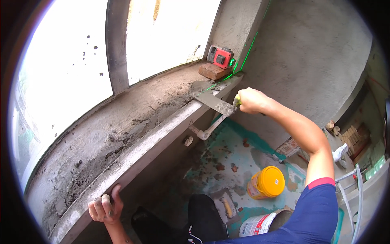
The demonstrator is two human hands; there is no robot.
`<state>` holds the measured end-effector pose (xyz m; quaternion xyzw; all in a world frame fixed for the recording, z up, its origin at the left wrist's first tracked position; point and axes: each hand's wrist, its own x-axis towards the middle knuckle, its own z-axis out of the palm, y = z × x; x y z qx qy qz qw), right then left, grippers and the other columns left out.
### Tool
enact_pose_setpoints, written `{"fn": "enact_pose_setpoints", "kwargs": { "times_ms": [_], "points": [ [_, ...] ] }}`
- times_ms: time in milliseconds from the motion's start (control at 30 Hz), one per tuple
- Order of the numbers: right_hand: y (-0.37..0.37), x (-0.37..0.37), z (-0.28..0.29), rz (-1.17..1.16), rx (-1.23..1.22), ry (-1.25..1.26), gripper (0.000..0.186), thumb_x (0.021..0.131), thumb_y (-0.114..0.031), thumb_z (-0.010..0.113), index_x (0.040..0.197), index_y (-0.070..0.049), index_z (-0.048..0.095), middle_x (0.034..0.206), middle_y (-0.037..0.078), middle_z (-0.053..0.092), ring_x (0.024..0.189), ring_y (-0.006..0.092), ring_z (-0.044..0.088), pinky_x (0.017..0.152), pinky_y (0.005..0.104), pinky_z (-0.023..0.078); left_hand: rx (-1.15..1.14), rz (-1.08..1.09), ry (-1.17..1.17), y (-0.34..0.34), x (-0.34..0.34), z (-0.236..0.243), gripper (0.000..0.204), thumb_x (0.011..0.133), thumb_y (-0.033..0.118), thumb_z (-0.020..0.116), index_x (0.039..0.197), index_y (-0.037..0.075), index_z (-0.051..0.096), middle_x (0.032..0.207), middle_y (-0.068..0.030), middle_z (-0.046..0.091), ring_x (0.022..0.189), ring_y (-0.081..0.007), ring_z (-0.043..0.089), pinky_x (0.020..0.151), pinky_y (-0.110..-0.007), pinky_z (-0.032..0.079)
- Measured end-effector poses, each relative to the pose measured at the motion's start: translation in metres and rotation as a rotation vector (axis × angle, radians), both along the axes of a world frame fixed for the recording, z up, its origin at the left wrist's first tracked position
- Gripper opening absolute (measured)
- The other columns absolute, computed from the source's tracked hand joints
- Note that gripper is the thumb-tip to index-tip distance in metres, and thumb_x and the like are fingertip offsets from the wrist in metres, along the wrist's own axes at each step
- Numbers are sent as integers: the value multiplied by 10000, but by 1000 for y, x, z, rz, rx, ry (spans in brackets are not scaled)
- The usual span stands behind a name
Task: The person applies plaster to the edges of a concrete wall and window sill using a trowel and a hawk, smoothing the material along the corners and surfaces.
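My right hand point(252, 100) is closed round the yellow-green handle of a trowel point(215, 103). Grey mortar smears its flat blade, which lies across the sill's front edge. Along that edge runs a long straight bar point(142, 153), pale and dusty on top. My left hand point(106, 209) grips the bar's near end with curled, mortar-stained fingers and the thumb up. Rough wet mortar point(95, 168) covers part of the window sill point(136, 106) behind the bar. A red laser level point(222, 57) stands on a brick point(214, 71) at the far end, casting green lines.
Below the bar a white pipe point(208, 129) juts from the wall. On the stained floor stand a yellow lidded bucket point(271, 181) and a white bucket point(260, 224). A float with a yellow handle point(228, 207) lies near my knees. Metal frame legs point(358, 199) rise at right.
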<state>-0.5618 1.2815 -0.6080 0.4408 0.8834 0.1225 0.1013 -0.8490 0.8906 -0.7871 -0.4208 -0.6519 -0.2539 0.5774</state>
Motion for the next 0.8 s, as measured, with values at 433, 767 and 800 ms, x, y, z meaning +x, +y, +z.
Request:
{"fn": "enact_pose_setpoints", "kwargs": {
  "times_ms": [433,767,800],
  "points": [
    [-26,87,-94,-256,-872,1400,135,812,-103,602,920,-70,528,714,24,538,571,135,553,518,321,518,12,-33,58,1,-1,5,453,709,400,808,644,95,479,598,-32,469,500,-227,474,451,-310,358],
    [-43,90,-210,-416,-770,1697,143,864,-188,602,845,-79,511,681,21,529,536,121,532,481,286,484,5,-52,131,5,0,4,453,728,386,797,621,99,464,575,-18,450,495,-222,465,440,-310,358],
    [-36,85,-203,-436,-878,1754,147,869,-193,601,855,-73,518,681,27,534,539,125,538,482,292,492,9,-52,118,6,0,5,464,725,379,800,607,100,448,571,-25,438,499,-232,460,444,-326,359]
  ]
}}
